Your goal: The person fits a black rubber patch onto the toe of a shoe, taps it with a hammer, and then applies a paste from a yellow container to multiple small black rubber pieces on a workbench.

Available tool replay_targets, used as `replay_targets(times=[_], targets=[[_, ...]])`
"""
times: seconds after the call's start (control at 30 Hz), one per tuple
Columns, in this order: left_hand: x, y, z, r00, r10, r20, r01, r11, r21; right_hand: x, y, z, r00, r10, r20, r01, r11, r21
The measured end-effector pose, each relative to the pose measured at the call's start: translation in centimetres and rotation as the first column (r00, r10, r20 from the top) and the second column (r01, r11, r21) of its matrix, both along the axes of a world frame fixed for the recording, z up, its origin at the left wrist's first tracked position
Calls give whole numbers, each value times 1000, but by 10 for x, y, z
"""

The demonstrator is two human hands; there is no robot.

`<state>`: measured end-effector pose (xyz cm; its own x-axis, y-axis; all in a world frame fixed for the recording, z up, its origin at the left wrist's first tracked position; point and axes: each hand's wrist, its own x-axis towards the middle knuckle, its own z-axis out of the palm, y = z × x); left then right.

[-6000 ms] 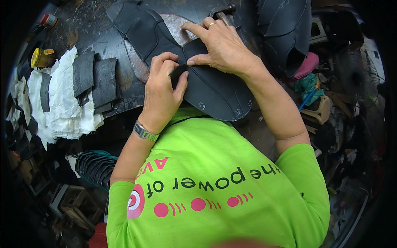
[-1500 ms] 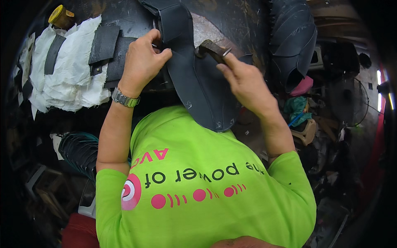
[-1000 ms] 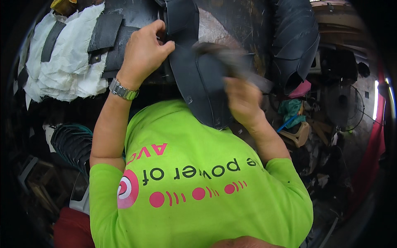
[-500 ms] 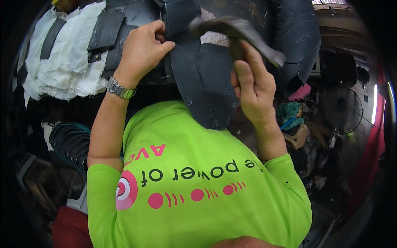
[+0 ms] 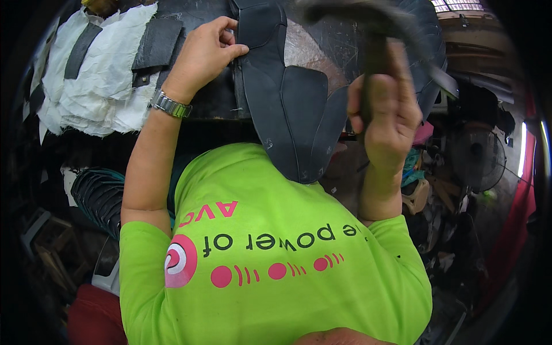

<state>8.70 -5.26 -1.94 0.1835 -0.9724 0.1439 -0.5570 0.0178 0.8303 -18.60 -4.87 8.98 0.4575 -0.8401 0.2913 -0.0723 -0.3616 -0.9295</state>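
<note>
A black leather boot upper (image 5: 267, 98), with stitched seams and curved panels, lies over the near edge of the dark bench. Its lower end hangs down against my green shirt. My left hand (image 5: 204, 57), with a metal watch on the wrist, pinches the upper's left edge between thumb and fingers. Off to the right, my right hand (image 5: 391, 121) grips a hammer (image 5: 376, 57) by its handle. Motion blurs the hammer's curved head, which is raised over the bench, apart from the leather.
White cloth (image 5: 92, 92) with black leather strips (image 5: 158, 43) covers the bench's left side. More black leather pieces (image 5: 426, 95) are piled at the right, partly behind the hammer. A stack of dark pieces (image 5: 99, 198) is at lower left; a fan (image 5: 476, 155) stands far right.
My right hand and the hammer have moved right and up, away from the leather. The right flap of the boot upper now shows more, spread outward. My left hand keeps its pinch.
</note>
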Motion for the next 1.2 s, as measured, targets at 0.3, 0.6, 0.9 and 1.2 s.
replay_targets(times=[0.3, 0.6, 0.9, 1.2], targets=[[13, -7, 0, 998, -66, 16, 65, 997, 27, 30, -16, -40, 665, 115, -738, -240, 969, -65], [13, -7, -2, 997, -73, -24, 74, 996, 51, 44, -5, -26, 609, 5, -793, -161, 980, -117], [11, -6, -2, 997, -61, 56, 60, 998, 21, 13, 18, -32, 609, -27, -793, -4, 999, -37], [14, -12, -5, 995, -64, 74, 63, 998, 14, -4, 34, -45, 715, -134, -687, 62, 990, -129]])
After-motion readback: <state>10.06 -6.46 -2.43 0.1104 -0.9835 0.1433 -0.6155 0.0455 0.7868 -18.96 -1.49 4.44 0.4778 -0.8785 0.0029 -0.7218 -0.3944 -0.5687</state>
